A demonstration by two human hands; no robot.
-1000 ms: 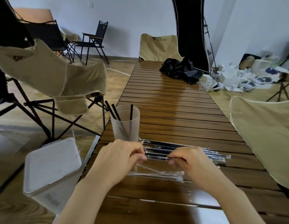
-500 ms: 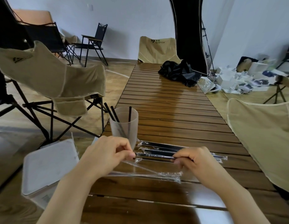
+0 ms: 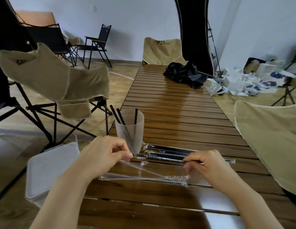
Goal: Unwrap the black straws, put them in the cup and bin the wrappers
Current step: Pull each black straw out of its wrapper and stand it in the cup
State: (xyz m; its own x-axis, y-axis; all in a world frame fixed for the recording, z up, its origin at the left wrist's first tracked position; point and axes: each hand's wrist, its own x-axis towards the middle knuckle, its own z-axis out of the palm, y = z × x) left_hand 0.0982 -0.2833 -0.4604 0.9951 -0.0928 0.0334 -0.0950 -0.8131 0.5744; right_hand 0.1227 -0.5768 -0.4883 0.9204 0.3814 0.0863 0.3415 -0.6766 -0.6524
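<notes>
- Black straw (image 3: 158, 157) in its clear wrap, held level just over the near left part of the wooden table (image 3: 177, 113).
- Pinched at its left tip by the left hand (image 3: 104, 154), fingers curled tight.
- Pinched further along by the right hand (image 3: 203, 164), fingers curled round it too.
- Frosted cup (image 3: 130, 128) by the left edge, just behind the left hand, with three bare straws (image 3: 120, 117) standing in it.
- More wrapped straws (image 3: 170, 148) flat on the table behind the held one.
- Empty wrappers (image 3: 144, 177) flat on the table near the front, not yet binned.
- White bin (image 3: 49, 169) on the floor, just off the left edge.
- Step now, most likely: pulling the wrap off this straw.
- Next, probably: slide the straw out, stand it in the cup, then drop the wrappers in the bin.
</notes>
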